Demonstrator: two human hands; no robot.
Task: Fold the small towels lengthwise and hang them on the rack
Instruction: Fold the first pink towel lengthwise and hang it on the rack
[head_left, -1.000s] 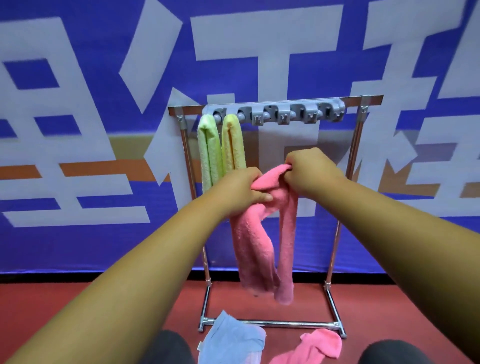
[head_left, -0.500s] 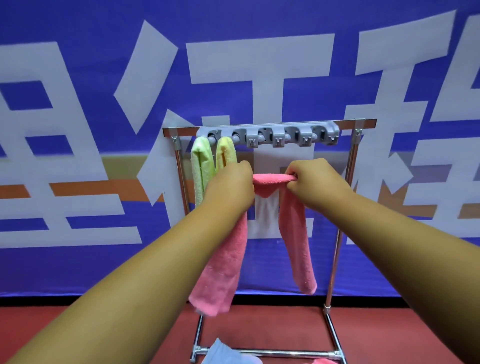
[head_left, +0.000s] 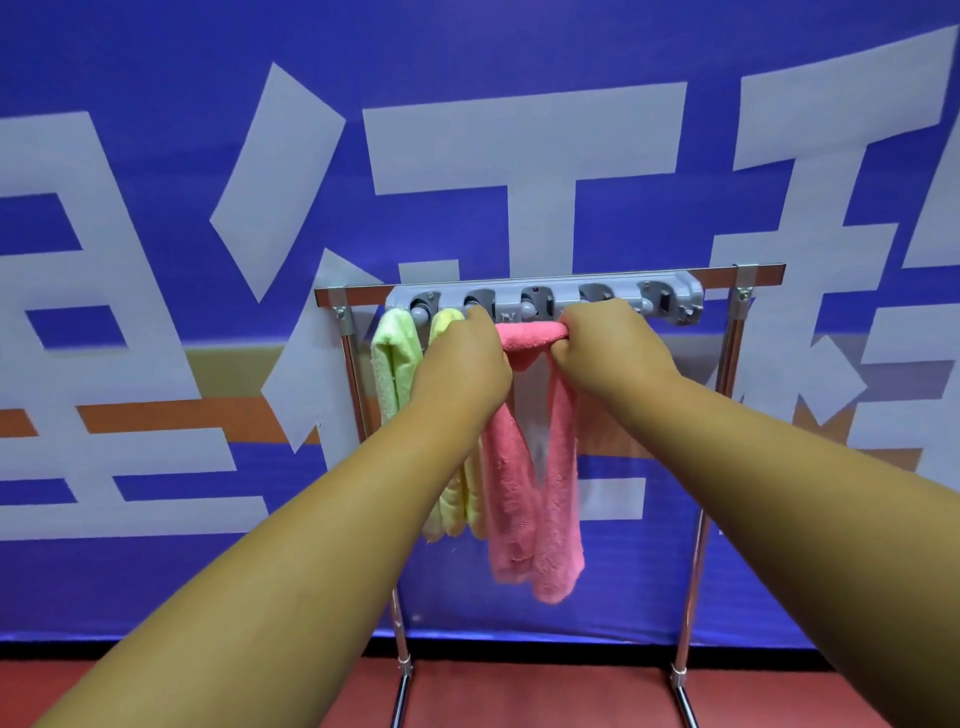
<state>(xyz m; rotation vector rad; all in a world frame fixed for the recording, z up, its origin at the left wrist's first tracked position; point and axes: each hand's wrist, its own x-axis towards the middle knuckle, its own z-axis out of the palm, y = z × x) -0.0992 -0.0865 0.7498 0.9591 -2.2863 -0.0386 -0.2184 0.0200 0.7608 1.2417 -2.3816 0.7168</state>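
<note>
The person stands facing the chrome-tube rack with both arms stretched out. The left hand and the right hand are each clenched around the long, folded pink terry towel. A short span of it is pulled taut between the fists, and its two ends dangle side by side below, well above the red floor.

That taut span sits just beneath the grey plastic holder strip fixed along the rack's top bar, about level with the middle slots. I cannot tell whether the cloth touches a slot yet. At the left end of the strip a pale green towel and a yellow towel already hang, the yellow one partly hidden behind the left wrist. The blue banner with white characters fills the far wall.

To my eye the folding of this towel is done and the hanging is in hand. The next move would call for lifting the taut middle into a free slot right of the yellow towel, seating it there, then opening both fists so that the ends drop evenly.
</note>
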